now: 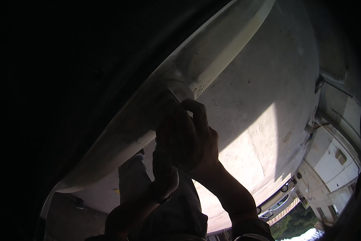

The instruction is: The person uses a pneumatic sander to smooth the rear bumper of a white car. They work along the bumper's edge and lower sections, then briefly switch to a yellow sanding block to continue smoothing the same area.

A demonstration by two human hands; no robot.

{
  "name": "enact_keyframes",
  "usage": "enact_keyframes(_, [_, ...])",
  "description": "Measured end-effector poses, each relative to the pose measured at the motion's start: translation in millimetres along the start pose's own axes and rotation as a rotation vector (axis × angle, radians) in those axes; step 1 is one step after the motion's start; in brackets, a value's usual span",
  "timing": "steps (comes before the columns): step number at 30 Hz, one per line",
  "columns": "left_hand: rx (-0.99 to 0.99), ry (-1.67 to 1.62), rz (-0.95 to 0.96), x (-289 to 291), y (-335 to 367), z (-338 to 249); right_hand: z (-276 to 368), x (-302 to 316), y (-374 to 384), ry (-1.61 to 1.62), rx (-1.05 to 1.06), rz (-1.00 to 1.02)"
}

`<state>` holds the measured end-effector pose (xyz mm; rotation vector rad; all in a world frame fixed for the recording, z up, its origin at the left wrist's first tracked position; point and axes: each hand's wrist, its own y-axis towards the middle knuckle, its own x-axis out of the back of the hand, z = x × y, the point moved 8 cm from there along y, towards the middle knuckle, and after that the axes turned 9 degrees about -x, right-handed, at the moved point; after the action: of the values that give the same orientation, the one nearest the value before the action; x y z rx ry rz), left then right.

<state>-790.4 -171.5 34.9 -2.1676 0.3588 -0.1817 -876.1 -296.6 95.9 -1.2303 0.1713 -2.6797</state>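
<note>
A long, pale, curved panel [108, 150] runs diagonally from the lower left to the upper right, its surface smudged and uneven in colour. Both hands are up against its middle, dark in shadow. My right hand [202, 136] has its fingers bent at the panel's edge, around something dark with a thin straight edge; its kind cannot be made out. Just below and to the left, my left hand [164, 172] is raised close beside the right one. The left fingers are lost in the shadow. Speckled marks show on the panel just above the right hand.
My trousered legs [134, 176] are below the hands on a grey concrete floor [256, 72], crossed by a bright sunlit patch. Parked cars [279, 203] and a pale building wall [329, 160] lie to the lower right. Deep darkness fills the upper left.
</note>
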Motion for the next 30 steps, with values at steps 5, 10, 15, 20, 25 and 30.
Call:
enact_keyframes(5, [-0.629,-0.557,-0.293,-18.0,-0.7,18.5,24.0,-4.8,-8.5,-0.057,0.290,0.061])
enact_keyframes(10, [-0.638,-0.029,-0.246,-50.2,19.9,52.6,-0.1,5.2,4.5,-0.113,0.090,-0.010])
enact_keyframes(15, [-0.691,-0.228,-0.380,-23.4,-8.6,50.0,39.4,-17.0,-13.1,-0.112,0.281,0.125])
enact_keyframes(20, [-0.801,-0.172,-0.549,-18.7,2.5,27.2,27.2,-14.3,-7.5,-0.298,0.146,0.038])
enact_keyframes(25, [-0.907,-0.470,-0.451,-14.7,-1.0,26.0,28.4,-15.0,-13.1,-0.189,0.260,-0.002])
enact_keyframes(30, [-0.944,-0.223,-0.451,-13.8,-5.4,23.6,29.4,-24.9,-18.5,-0.314,0.247,0.055])
